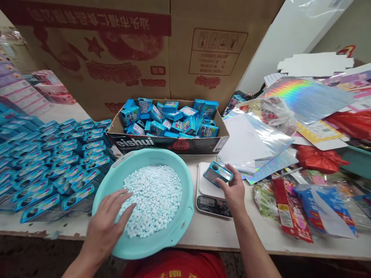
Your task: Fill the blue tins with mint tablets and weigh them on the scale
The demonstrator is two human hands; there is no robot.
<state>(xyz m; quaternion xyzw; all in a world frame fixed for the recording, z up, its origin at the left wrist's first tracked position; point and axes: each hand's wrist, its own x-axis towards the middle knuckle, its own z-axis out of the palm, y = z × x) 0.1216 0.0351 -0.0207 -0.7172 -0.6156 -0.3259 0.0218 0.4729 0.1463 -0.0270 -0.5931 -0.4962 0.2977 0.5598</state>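
Observation:
My left hand (111, 218) hovers over the left side of a mint-green plastic basin (106, 185), fingers apart, with nothing visible in it. Small pale blue and white candies (153, 199) fill the basin's middle. In my right hand (234, 189) is a small blue candy box (217, 173), gripped at its right end between thumb and fingers. That box is tilted over the white plate of a digital kitchen scale (203, 189); whether it touches the plate I cannot tell. The scale's black panel faces me, its reading too small to make out.
Behind the basin, a low carton (168, 144) holds many blue boxes. Rows of blue boxes with dark round openings (58, 170) stand at left. A large cardboard box (179, 46) rises behind. Shiny sheets (261, 143) and candy packets (292, 210) lie at right.

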